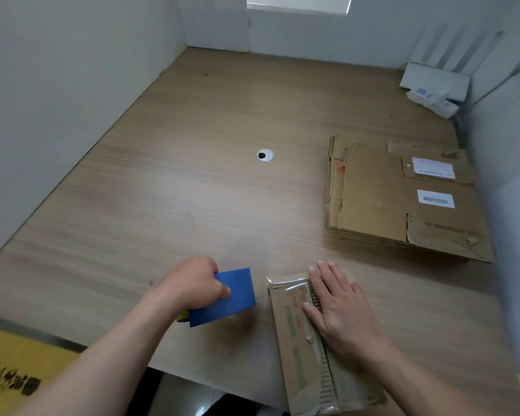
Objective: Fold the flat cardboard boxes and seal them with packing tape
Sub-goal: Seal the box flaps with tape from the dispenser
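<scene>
Box is cut off at the frame bottom, and we cannot read its green print. Left hand grips the blue tape dispenser, nearer us than the grommet. Right hand lies flat on the box, near-right of the grommet. Wood-grain desk, white walls. Flat cardboard stack lies right of the grommet, its barcode labels illegible.

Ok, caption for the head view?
Left hand grips blue tape dispenser; right hand rests flat on taped brown cardboard box.

It looks like an office cubicle: a wood-grain worktop with a round cable hole, plain white partition walls and a white router in the far corner.
</scene>
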